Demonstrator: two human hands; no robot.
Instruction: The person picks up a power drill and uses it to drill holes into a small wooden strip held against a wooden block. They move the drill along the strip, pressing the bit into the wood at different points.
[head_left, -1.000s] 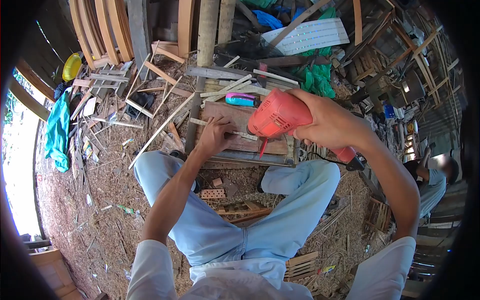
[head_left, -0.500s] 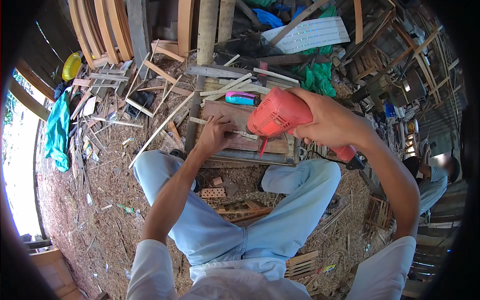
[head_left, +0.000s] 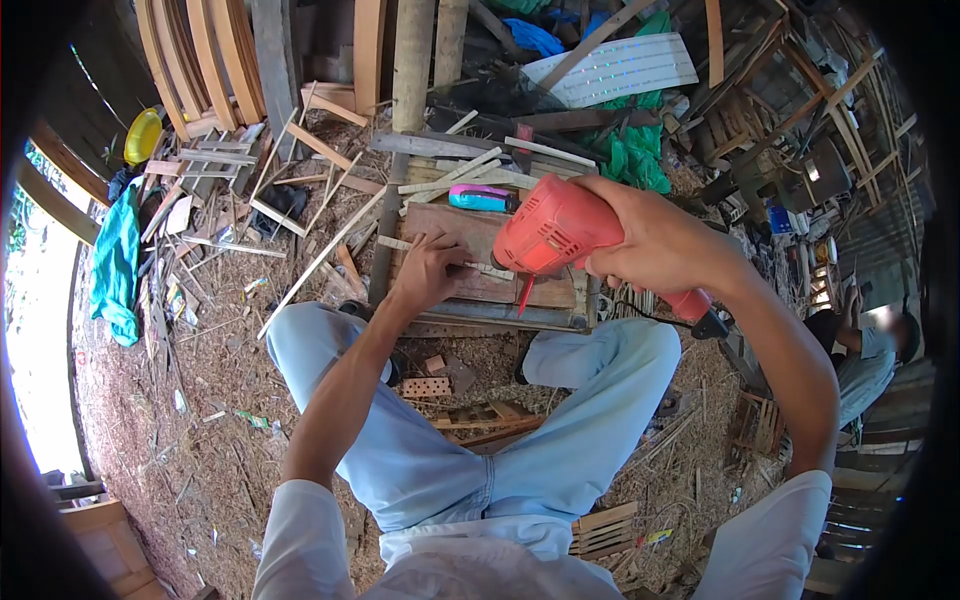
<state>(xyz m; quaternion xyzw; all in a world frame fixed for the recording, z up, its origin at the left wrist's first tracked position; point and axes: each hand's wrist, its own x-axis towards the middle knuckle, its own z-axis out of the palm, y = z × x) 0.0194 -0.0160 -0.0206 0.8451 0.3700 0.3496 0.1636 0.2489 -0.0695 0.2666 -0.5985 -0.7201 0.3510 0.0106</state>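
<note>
My right hand [head_left: 645, 235] grips a red power drill [head_left: 550, 228] by its handle, with the drill's front end over the near right part of a low wooden work table [head_left: 480, 318]. Under my left hand [head_left: 435, 268] lies a thin wooden strip [head_left: 492, 270]; the fingers are closed on it and hold it against a board [head_left: 530, 290] on the table. The strip's other end sticks out left of the hand. Where the drill's tip meets the strip is hidden by the drill body. A pink and turquoise tool [head_left: 480, 197] rests just beyond the strip.
Loose wooden strips [head_left: 450, 182] lie at the table's far side. A long strip [head_left: 325, 262] leans at its left. The drill's cord [head_left: 650, 317] trails right. A brick with holes [head_left: 426, 387] sits on the shaving-covered floor between my legs. Another person [head_left: 868, 365] is at far right.
</note>
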